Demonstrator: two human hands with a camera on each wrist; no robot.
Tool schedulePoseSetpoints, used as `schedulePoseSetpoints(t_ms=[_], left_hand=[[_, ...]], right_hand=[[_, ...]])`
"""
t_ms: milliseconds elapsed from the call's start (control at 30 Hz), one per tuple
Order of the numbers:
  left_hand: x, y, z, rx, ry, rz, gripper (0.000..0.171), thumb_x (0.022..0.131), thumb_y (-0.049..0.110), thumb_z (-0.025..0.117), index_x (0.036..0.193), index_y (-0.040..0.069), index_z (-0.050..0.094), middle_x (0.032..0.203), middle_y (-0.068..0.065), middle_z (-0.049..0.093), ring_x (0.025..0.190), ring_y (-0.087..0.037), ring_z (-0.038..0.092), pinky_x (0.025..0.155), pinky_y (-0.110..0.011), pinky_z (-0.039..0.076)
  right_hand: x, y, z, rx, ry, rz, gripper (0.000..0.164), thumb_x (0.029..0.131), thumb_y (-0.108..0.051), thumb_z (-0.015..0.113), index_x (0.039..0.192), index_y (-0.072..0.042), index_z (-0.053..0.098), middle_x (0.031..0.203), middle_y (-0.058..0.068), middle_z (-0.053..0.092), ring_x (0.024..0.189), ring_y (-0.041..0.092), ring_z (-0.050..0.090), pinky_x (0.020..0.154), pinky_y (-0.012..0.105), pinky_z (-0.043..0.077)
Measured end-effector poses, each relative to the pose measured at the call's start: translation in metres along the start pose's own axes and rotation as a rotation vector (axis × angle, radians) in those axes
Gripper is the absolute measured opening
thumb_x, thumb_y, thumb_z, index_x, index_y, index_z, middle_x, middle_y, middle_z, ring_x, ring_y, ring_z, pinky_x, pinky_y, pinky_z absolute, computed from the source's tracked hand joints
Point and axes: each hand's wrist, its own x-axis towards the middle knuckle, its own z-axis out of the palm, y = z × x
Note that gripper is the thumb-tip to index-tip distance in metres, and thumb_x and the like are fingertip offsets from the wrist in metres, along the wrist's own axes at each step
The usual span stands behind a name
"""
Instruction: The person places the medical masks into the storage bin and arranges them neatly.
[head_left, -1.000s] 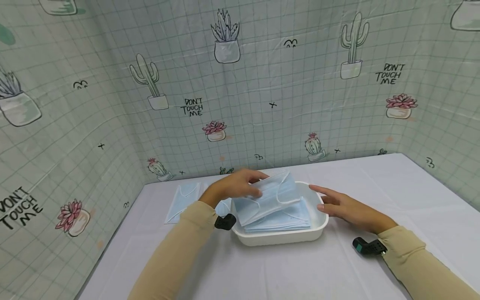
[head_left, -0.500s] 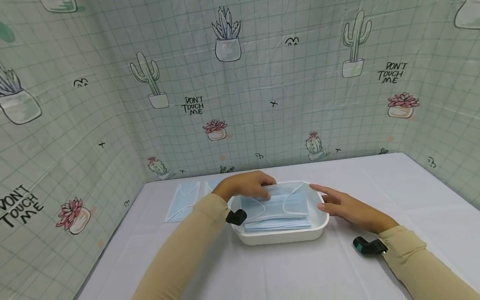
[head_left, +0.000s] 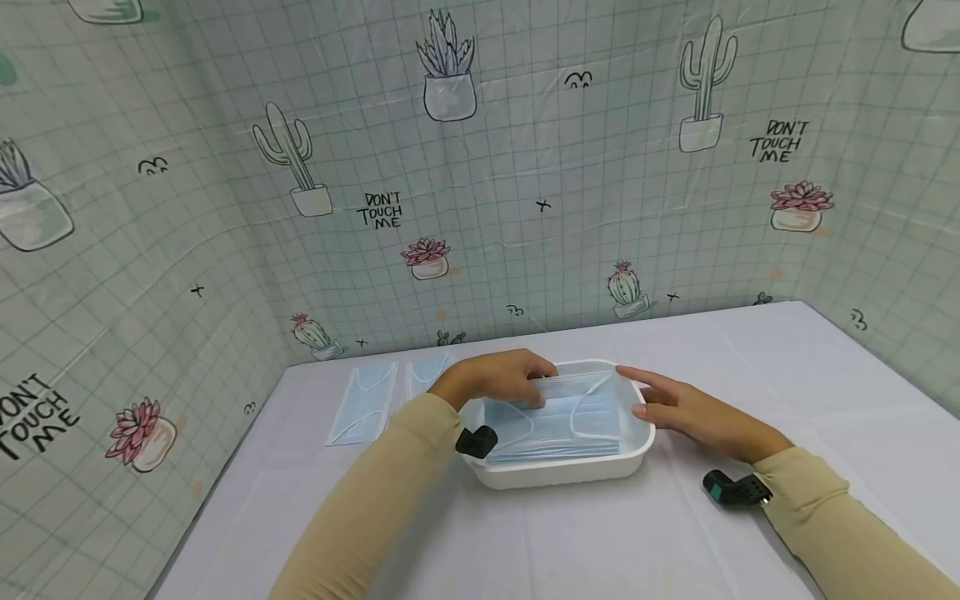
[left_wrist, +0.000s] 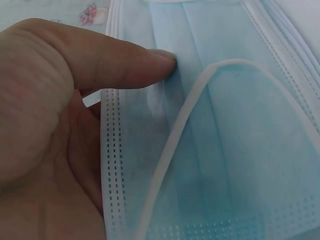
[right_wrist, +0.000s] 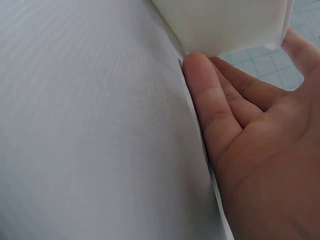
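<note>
A stack of light-blue disposable face masks lies in a white plastic box (head_left: 570, 475). My left hand (head_left: 501, 377) reaches over the box's left side and pinches the left edge of the top face mask (head_left: 558, 412). In the left wrist view the thumb presses on the pleats of that mask (left_wrist: 250, 130), while the other fingers are partly hidden behind its edge. A white ear loop arcs across the mask. At the box's right end my right hand (head_left: 697, 417) rests against the outer wall, fingers fairly straight; the right wrist view shows its fingertips at the box wall (right_wrist: 225, 25).
Left of the box, one face mask (head_left: 363, 404) lies flat on the white tablecloth (head_left: 570, 542). Another mask (head_left: 429, 369) beside it is partly covered by the left arm. A cactus-print curtain (head_left: 495, 183) encloses the back and sides.
My left hand has moved slightly right and lowered the tilted mask until it lies flat on the stack in the box. The right hand has stayed at the box's right end.
</note>
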Motion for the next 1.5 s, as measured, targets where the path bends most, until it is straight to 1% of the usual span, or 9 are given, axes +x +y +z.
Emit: schedulePoseSetpoints(t_ms=[200,500,600,700,867,967,1167,1367,1500], left_hand=[[0.0,-0.002,0.003,0.085,0.043,-0.011,0.017,0.093,0.009,0.066,0.109,0.015,0.066,0.097,0.003,0.06,0.093,-0.013,0.053,0.085,-0.029,0.042],[0.001,-0.005,0.005,0.126,0.075,0.011,0.022,0.096,0.006,0.063,0.114,0.017,0.069,0.107,0.007,0.064,0.099,-0.011,0.055,0.092,-0.028,0.044],[0.003,-0.006,0.007,0.141,0.077,0.0,0.025,0.096,0.006,0.062,0.117,0.018,0.07,0.109,0.009,0.065,0.101,-0.011,0.056,0.094,-0.028,0.045],[0.003,-0.006,0.008,0.154,0.083,-0.034,0.027,0.097,0.008,0.062,0.121,0.019,0.069,0.113,0.007,0.065,0.104,-0.011,0.056,0.096,-0.03,0.045],[0.002,-0.004,0.007,0.164,0.113,-0.076,0.031,0.098,0.013,0.061,0.127,0.022,0.067,0.119,0.001,0.065,0.104,-0.012,0.059,0.093,-0.032,0.048],[0.0,-0.003,0.007,0.142,0.133,-0.088,0.029,0.099,0.017,0.061,0.127,0.023,0.067,0.115,0.001,0.066,0.1,-0.011,0.06,0.089,-0.031,0.049],[-0.004,-0.002,0.005,0.109,0.153,-0.078,0.025,0.101,0.019,0.06,0.124,0.02,0.068,0.109,0.003,0.067,0.098,-0.01,0.061,0.088,-0.03,0.049],[-0.007,-0.002,0.0,0.102,0.156,-0.077,0.025,0.102,0.019,0.059,0.125,0.018,0.068,0.117,0.0,0.067,0.102,-0.011,0.061,0.091,-0.031,0.049],[-0.009,-0.005,-0.003,0.095,0.177,-0.061,0.027,0.102,0.02,0.058,0.126,0.016,0.067,0.12,0.0,0.066,0.106,-0.012,0.061,0.092,-0.031,0.049]], right_hand=[[0.0,0.0,0.0,0.0,0.004,0.006,0.062,0.102,-0.041,0.055,0.158,-0.04,0.027,0.155,0.024,0.034,0.14,0.04,0.038,0.106,0.059,0.036],[0.001,0.001,0.001,0.004,0.006,-0.003,0.062,0.103,-0.039,0.055,0.158,-0.037,0.027,0.154,0.024,0.036,0.137,0.038,0.041,0.105,0.056,0.037],[0.001,0.001,0.001,0.005,0.007,-0.004,0.062,0.103,-0.039,0.054,0.158,-0.037,0.027,0.153,0.024,0.037,0.137,0.037,0.041,0.105,0.056,0.038],[0.0,0.001,0.001,-0.004,0.009,-0.002,0.062,0.102,-0.041,0.054,0.158,-0.038,0.027,0.154,0.024,0.036,0.138,0.038,0.041,0.105,0.056,0.038],[0.0,0.0,0.0,-0.014,0.009,-0.009,0.062,0.103,-0.041,0.054,0.158,-0.039,0.026,0.155,0.024,0.035,0.139,0.04,0.039,0.105,0.058,0.038],[0.0,0.0,0.0,-0.018,0.011,-0.012,0.062,0.103,-0.041,0.054,0.158,-0.039,0.026,0.155,0.025,0.034,0.139,0.041,0.037,0.105,0.059,0.037],[-0.001,0.0,0.0,-0.008,0.008,-0.009,0.062,0.103,-0.041,0.053,0.159,-0.038,0.025,0.154,0.026,0.034,0.139,0.042,0.037,0.106,0.06,0.036],[-0.001,0.001,0.0,-0.018,0.013,-0.007,0.062,0.103,-0.041,0.053,0.159,-0.037,0.025,0.154,0.027,0.034,0.139,0.043,0.037,0.105,0.061,0.036],[0.0,0.001,0.0,-0.016,0.012,-0.003,0.063,0.103,-0.042,0.054,0.158,-0.038,0.026,0.154,0.027,0.035,0.139,0.042,0.037,0.105,0.061,0.036]])
